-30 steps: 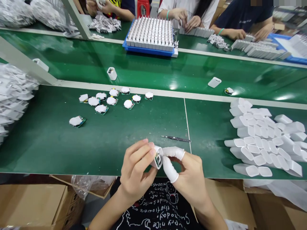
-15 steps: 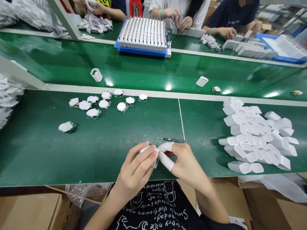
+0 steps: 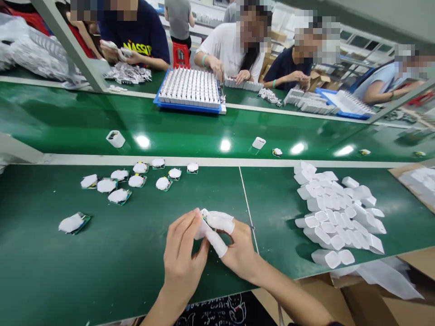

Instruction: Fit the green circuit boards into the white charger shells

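My left hand (image 3: 181,253) is closed around a small white plastic casing (image 3: 200,232), its fingers covering much of it. A bit of green circuit board shows at the casing's upper edge. My right hand (image 3: 238,249), with white finger cots on thumb and forefinger, pinches at that same edge. Its fingertips touch the piece; exactly what lies between them is partly hidden. To the left lie several circuit boards topped with white pads (image 3: 118,196), one of them (image 3: 73,223) apart from the others. Several white empty-looking casings (image 3: 335,228) are grouped at the right.
Beyond the pale ledge (image 3: 163,159) runs a green belt (image 3: 190,131) bearing a white casing (image 3: 115,139), another casing (image 3: 258,143) and a padded board (image 3: 277,152). Across it, people work beside a blue tray (image 3: 186,107) of upright white parts. A cardboard box (image 3: 416,181) stands far right.
The view has tilted up, showing more of the people opposite. My right fingers have shifted to the casing's upper end, and green board now shows there. The tweezers are now mostly hidden behind my right hand.
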`<move>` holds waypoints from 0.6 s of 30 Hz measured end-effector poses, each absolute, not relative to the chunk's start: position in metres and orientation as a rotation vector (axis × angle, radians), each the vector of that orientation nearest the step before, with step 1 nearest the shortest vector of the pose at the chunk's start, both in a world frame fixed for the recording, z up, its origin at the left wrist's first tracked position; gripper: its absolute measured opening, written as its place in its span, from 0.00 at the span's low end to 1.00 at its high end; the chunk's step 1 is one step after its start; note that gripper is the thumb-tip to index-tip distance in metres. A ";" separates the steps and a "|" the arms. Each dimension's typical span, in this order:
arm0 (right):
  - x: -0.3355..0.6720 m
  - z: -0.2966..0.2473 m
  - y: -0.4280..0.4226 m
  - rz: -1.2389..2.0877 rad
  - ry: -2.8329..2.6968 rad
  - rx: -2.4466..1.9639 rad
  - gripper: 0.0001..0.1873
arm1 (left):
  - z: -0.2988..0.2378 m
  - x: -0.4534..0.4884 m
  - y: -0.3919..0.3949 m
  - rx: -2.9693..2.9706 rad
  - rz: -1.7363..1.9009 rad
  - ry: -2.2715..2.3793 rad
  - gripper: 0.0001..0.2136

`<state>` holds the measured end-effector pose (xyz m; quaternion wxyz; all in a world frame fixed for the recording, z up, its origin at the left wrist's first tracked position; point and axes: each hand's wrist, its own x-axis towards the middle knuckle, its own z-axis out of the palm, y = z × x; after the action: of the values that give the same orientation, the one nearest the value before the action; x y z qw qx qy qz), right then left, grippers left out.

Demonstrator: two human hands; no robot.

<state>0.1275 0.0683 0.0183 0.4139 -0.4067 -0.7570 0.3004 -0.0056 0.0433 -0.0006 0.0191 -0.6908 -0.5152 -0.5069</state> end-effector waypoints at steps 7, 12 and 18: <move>0.117 0.016 0.240 0.473 -2.064 -1.651 0.12 | -0.009 -0.020 0.044 -2.316 -1.296 -1.848 0.25; 0.108 0.027 0.280 0.264 -2.170 -1.913 0.17 | -0.017 -0.024 0.032 -2.432 -1.272 -1.757 0.20; 0.187 0.059 0.174 0.096 -2.218 -2.203 0.11 | -0.016 -0.022 0.029 -2.499 -1.320 -1.712 0.18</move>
<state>0.1867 0.1742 0.0589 0.0070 -0.7043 -0.7092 0.0307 -0.0224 0.0291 -0.0162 -0.0815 -0.7537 -0.5164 -0.3982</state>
